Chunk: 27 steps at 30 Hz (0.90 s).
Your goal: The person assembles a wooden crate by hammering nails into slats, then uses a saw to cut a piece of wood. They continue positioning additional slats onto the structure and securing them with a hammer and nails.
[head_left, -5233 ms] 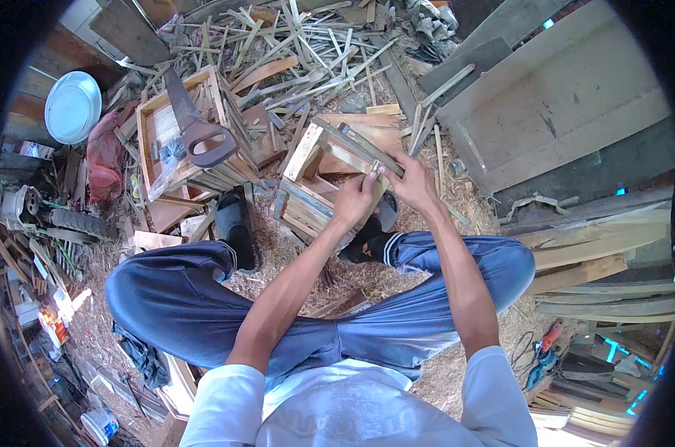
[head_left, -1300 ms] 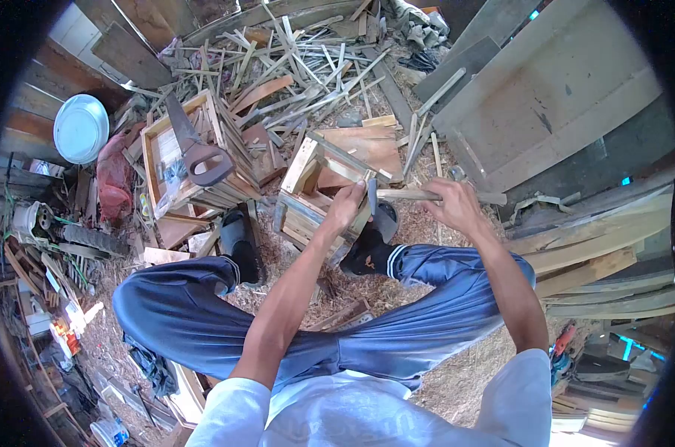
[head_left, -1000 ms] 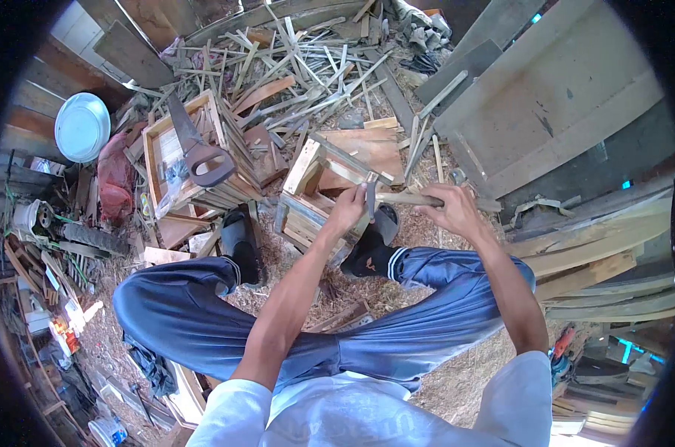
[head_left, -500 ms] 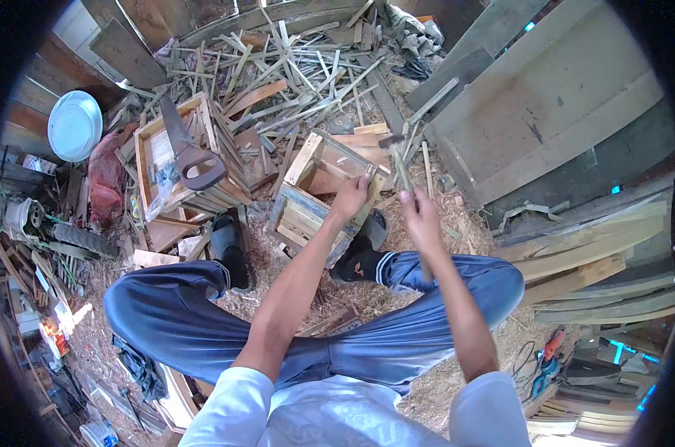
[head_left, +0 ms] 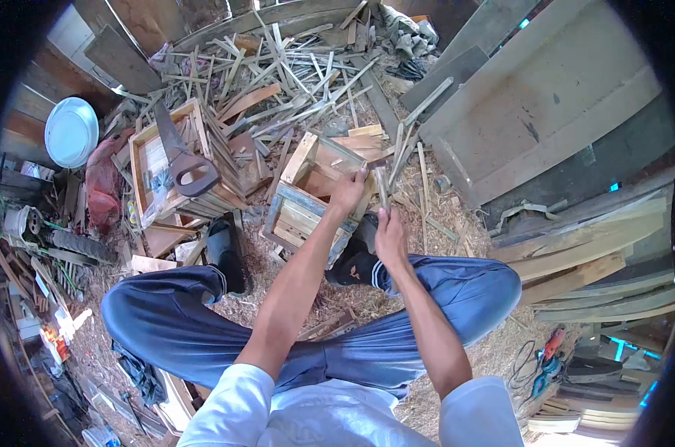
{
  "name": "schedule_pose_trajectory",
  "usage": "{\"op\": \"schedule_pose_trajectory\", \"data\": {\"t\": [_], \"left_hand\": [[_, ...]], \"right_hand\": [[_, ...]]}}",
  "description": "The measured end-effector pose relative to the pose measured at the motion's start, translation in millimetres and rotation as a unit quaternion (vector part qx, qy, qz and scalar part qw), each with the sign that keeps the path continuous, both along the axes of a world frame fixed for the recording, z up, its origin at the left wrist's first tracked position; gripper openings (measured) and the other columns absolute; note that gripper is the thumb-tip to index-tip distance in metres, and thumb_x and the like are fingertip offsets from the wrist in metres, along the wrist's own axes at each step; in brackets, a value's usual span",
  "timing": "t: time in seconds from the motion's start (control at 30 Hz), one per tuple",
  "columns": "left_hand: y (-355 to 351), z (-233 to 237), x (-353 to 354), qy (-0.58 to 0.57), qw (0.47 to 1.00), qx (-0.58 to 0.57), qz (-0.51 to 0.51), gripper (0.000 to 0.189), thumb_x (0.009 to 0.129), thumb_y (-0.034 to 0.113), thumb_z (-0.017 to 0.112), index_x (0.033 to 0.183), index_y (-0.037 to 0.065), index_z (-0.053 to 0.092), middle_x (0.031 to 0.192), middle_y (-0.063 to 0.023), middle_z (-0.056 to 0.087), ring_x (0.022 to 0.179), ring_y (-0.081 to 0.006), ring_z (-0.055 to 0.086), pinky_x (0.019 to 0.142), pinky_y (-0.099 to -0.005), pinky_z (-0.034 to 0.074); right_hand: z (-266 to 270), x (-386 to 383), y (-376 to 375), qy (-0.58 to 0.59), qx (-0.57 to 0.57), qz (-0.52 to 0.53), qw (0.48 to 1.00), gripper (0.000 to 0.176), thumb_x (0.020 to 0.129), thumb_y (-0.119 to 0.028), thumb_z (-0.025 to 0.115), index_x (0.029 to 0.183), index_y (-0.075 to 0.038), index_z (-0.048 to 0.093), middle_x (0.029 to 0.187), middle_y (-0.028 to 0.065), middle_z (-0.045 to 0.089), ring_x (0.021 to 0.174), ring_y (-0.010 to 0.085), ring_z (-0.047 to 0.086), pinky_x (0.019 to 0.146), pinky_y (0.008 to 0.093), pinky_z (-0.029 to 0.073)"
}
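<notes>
A wooden frame box (head_left: pixel 300 212) with bare and grey-blue slats stands on the ground between my feet. My left hand (head_left: pixel 348 191) is at its right side, fingers pinched near the top edge; what they hold is too small to make out. Wrapped round the handle of a hammer (head_left: pixel 382 182), my right hand (head_left: pixel 391 237) is just right of the box. The hammer's head is close to my left fingertips, at the box's right corner.
A handsaw (head_left: pixel 192 167) lies on another wooden box (head_left: pixel 138 160) at the left. Scrap sticks (head_left: pixel 278 82) are heaped behind. Large boards (head_left: pixel 538 112) lean at the right, above stacked planks (head_left: pixel 583 253). A pale basin (head_left: pixel 72 132) is at the far left.
My right hand and the hammer have moved left and a little down, bringing the hammer's head closer to my left fingers. My left hand has shifted only slightly in the view.
</notes>
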State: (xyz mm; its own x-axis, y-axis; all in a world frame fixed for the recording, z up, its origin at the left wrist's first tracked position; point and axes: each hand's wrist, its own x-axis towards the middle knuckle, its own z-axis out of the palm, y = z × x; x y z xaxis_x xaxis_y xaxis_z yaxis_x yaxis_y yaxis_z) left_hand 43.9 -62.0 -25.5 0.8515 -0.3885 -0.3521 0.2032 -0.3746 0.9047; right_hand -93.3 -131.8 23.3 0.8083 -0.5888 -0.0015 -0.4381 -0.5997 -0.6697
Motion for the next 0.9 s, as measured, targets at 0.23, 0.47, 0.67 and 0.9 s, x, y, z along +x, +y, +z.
{"op": "schedule_pose_trajectory", "data": {"t": [0.23,0.47,0.67,0.9], "left_hand": [[-2.1,-7.4,2.8,0.013,1.000,0.010,-0.001,0.056,0.098,0.045,0.045,0.106,-0.005,0.066,0.093,-0.0227,0.069,0.088,-0.0275,0.065,0.082,-0.0391,0.048],[2.4,-3.1,0.8,-0.004,1.000,0.019,0.000,0.056,0.098,0.046,0.046,0.107,-0.006,0.066,0.095,-0.0240,0.069,0.089,-0.0295,0.065,0.083,-0.0392,0.048],[5.7,5.5,1.6,-0.002,0.999,0.039,-0.012,0.056,0.098,0.046,0.045,0.107,-0.006,0.065,0.094,-0.0246,0.068,0.088,-0.0303,0.065,0.083,-0.0393,0.047],[3.5,-7.8,-0.5,-0.020,0.999,0.036,-0.016,0.055,0.098,0.045,0.045,0.105,-0.005,0.065,0.090,-0.0255,0.068,0.085,-0.0303,0.065,0.081,-0.0404,0.048]], "right_hand": [[3.8,1.2,17.0,-0.089,0.019,-0.073,0.993,0.032,0.101,-0.029,0.042,0.100,0.001,0.051,0.080,0.0283,0.059,0.078,0.0500,0.056,0.070,0.0554,0.041],[-6.6,-0.9,13.0,-0.012,0.035,-0.082,0.996,0.030,0.101,-0.029,0.042,0.105,0.000,0.050,0.077,0.0315,0.060,0.076,0.0515,0.058,0.066,0.0569,0.042],[-13.6,-1.4,15.2,-0.016,0.016,-0.051,0.998,0.029,0.102,-0.029,0.042,0.102,-0.001,0.049,0.075,0.0315,0.059,0.076,0.0525,0.057,0.067,0.0575,0.042],[-10.4,-0.8,15.9,0.015,0.010,-0.040,0.999,0.027,0.101,-0.028,0.042,0.102,-0.002,0.050,0.073,0.0311,0.060,0.071,0.0514,0.059,0.060,0.0587,0.041]]}}
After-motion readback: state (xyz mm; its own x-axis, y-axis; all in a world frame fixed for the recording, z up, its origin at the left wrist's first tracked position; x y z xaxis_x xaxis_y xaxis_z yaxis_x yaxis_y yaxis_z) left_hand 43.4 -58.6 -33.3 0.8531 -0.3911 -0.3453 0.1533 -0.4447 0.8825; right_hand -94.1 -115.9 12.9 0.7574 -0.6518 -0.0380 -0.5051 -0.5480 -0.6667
